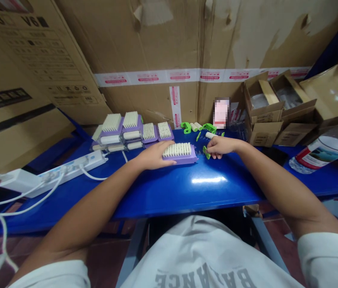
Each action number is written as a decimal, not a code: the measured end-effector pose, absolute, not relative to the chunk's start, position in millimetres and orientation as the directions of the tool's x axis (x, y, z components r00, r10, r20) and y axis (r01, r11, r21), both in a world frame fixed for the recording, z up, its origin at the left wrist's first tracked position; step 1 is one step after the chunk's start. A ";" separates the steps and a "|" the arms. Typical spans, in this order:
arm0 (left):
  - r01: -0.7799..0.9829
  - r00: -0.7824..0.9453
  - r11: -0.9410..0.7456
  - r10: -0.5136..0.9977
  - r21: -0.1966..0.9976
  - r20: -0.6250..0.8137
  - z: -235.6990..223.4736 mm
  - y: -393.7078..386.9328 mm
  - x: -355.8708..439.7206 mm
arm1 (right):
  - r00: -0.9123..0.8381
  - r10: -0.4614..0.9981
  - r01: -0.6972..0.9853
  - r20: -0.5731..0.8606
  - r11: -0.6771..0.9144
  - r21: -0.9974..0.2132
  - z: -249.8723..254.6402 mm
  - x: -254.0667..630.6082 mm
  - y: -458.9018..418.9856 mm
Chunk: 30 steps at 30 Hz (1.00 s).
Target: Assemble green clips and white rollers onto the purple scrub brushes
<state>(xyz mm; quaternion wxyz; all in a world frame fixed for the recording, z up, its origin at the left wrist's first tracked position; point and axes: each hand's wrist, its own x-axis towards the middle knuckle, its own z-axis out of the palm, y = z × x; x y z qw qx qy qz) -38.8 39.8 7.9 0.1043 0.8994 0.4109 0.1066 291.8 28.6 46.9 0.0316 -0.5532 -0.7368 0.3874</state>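
Snugly, left hand (154,156) cups purple brush (181,154); right hand (219,147) curls by green clip (206,152).

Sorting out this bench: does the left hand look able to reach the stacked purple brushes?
Probably yes: the left hand, resting on a loose brush, sits right beside the stack, and nothing stands between them.

Left hand (153,155) on purple brush (181,154)
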 end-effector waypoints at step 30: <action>0.721 0.621 -0.610 0.779 0.330 0.084 10.6 38.2 -39.3 | -0.397 0.836 0.789 -0.377 0.101 -0.606 45.6 290.7 29.5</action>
